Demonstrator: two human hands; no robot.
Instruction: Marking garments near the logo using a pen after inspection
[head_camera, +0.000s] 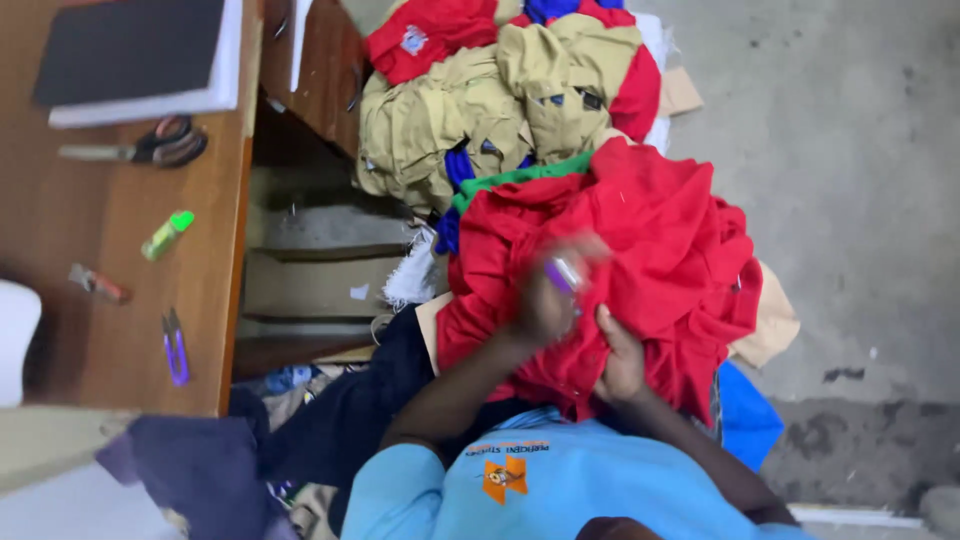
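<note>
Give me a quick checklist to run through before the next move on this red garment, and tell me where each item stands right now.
1. Left hand holds the small purple tool: ok, though blurred by motion.
2. Right hand grips the red garment: ok, fingers pressed into the cloth.
3. Tool tip's exact spot on the cloth: cannot tell, too blurred.
4. Right hand apart from the tool: ok, it sits below it.
5. Spare purple snips and scissors lie on the wooden table: ok.
6. Garment separate from the khaki pile: not ok, they overlap.
</note>
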